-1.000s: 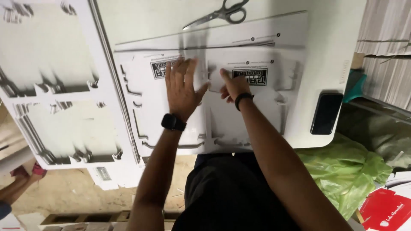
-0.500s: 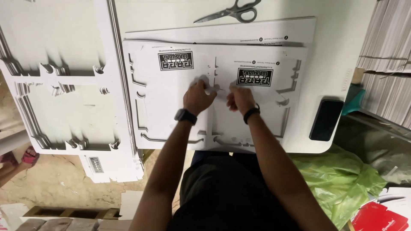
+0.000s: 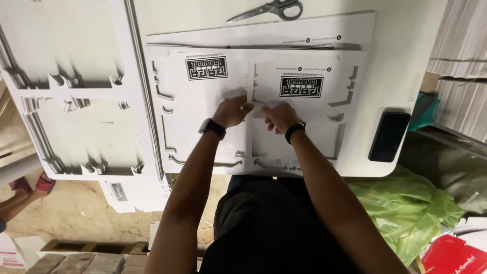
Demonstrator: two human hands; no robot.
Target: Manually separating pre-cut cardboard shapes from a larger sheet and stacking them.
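Both hands press down near the middle of a flat white die-cut cardboard sheet (image 3: pixel 203 116): the left hand (image 3: pixel 232 111), a dark watch on its wrist, and the right hand (image 3: pixel 280 117), a black band on its wrist, lie side by side with fingers curled onto the card at its central slot, gripping nothing I can make out. The sheet lies on a white table (image 3: pixel 406 61), on top of a second similar white sheet (image 3: pixel 284 35). Grey metal scissors (image 3: pixel 269 9) rest beyond it, and a black phone (image 3: pixel 388 136) lies near the table's right edge. Left of the sheet are white punched-out cardboard frames (image 3: pixel 76 91). A crumpled green plastic bag (image 3: pixel 406 213) sits low right, with stacked cardboard (image 3: pixel 461 66) above it and dusty floor (image 3: pixel 76 213) below left.
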